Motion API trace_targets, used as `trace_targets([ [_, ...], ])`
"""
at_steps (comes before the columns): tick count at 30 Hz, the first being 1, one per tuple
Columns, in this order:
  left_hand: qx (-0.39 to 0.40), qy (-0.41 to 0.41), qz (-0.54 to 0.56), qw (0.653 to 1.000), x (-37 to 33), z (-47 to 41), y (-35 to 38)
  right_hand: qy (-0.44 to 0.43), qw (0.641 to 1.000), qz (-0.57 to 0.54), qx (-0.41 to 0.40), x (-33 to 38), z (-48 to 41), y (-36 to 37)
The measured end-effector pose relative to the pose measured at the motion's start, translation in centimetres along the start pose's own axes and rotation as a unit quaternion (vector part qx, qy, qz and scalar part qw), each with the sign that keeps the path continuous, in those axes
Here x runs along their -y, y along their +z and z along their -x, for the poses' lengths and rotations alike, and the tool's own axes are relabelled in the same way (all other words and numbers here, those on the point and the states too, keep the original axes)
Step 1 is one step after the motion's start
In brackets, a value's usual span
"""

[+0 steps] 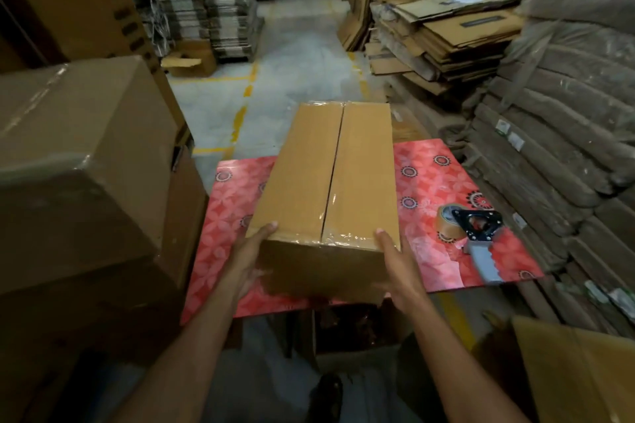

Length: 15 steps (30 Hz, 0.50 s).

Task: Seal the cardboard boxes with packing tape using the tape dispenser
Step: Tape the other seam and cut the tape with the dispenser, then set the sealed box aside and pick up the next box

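the left hand (248, 259) and right hand (400, 264) clamp the near corners of the cardboard box (330, 175), thumbs on its taped top, forearms stretched forward. just right of the right fingers the tape dispenser (471, 227) lies on the red table (433, 182). a big carton (79, 161) crowds the left hand's outer side, and open floor (299, 55) lies beyond the box.

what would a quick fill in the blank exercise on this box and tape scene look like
1. The tape dispenser lies to the ____ of the box.
2. The left hand and right hand both hold the box at its ____ end.
3. The patterned table cover under the box is coloured ____.
Missing words: right; near; red.
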<state>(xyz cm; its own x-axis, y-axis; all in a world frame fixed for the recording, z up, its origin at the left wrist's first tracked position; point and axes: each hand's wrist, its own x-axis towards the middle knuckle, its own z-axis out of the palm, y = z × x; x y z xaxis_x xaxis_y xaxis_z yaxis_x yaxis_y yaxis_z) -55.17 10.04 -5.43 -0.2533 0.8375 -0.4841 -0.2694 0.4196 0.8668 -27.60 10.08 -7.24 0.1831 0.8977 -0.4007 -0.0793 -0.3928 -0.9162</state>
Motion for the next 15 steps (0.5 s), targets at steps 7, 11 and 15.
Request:
trace_targets([
  [7, -0.031, 0.068, 0.014, 0.997, -2.4, 4.4, -0.9, -0.036, 0.999, -0.041, 0.005, 3.6, 3.0, -0.3],
  [11, -0.075, 0.185, 0.009, 0.980, -11.5, 8.4, -2.8, -0.119, 0.988, -0.073, 0.062, 10.7, 5.6, 3.8],
  [15, -0.101, 0.312, -0.022, 0.944, -23.5, 13.4, -6.9, -0.243, 0.954, -0.117, 0.132, 19.9, 9.6, 10.3],
])
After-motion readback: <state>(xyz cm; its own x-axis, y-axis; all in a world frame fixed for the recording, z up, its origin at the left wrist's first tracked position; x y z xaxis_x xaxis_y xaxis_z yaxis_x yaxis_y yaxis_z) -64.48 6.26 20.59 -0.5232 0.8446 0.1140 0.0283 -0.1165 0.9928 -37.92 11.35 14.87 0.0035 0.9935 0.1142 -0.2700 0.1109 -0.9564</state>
